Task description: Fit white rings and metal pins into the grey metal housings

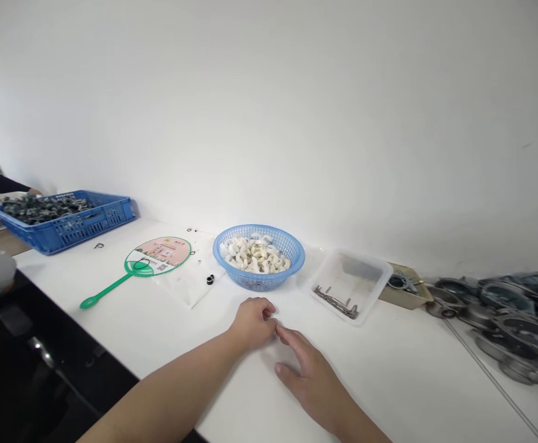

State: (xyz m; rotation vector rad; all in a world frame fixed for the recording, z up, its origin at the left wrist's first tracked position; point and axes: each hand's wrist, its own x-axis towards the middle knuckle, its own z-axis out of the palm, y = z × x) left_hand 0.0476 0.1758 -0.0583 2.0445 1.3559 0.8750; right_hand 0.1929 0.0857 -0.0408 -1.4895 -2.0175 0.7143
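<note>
My left hand rests on the white table in front of the blue basket, its fingers curled in loosely. Nothing shows in its grasp. Beside it, my right hand is open, thumb apart from the fingers, and its fingertips meet the left thumb. The round blue mesh basket just beyond both hands holds many small white curved pieces. To the right of the basket, a clear plastic tray contains several thin metal rods.
At left lie a green-handled fan, a clear plastic bag and small black rings. A blue crate of dark parts stands farther left. Metal ring-shaped parts pile up at right, near a beige box. A wall rises behind.
</note>
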